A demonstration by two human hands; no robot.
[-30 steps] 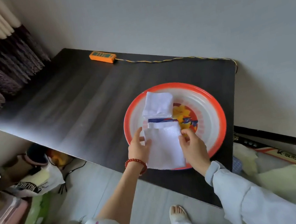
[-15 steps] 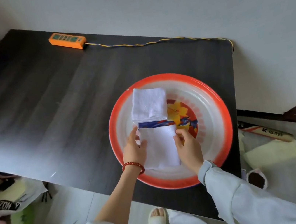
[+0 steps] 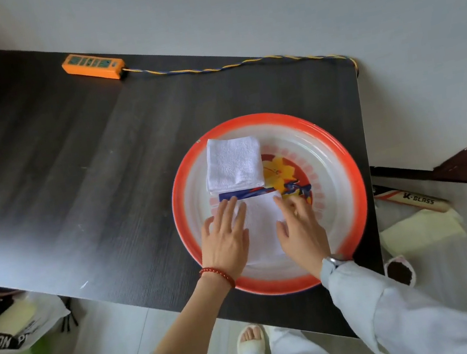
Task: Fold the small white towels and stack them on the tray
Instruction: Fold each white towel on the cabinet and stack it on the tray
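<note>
A round tray (image 3: 343, 165) with an orange-red rim and a flower print sits at the right end of the dark table. On its far left part lies a folded white towel (image 3: 233, 163). A second folded white towel (image 3: 262, 228) lies on the near part of the tray. My left hand (image 3: 226, 237) rests flat on that towel's left edge with straight fingers. My right hand (image 3: 301, 229) lies on its right side, fingers spread and slightly bent, pressing down.
An orange power strip (image 3: 93, 66) lies at the table's (image 3: 73, 177) far edge, its twisted cord (image 3: 239, 64) running right along the wall. Bags sit on the floor at left (image 3: 12, 334); a box and cloth lie right of the table (image 3: 419, 220).
The near towel has come down from my pinching fingers onto the tray. Both hands now lie flat on it. The camera has tilted and moved closer.
</note>
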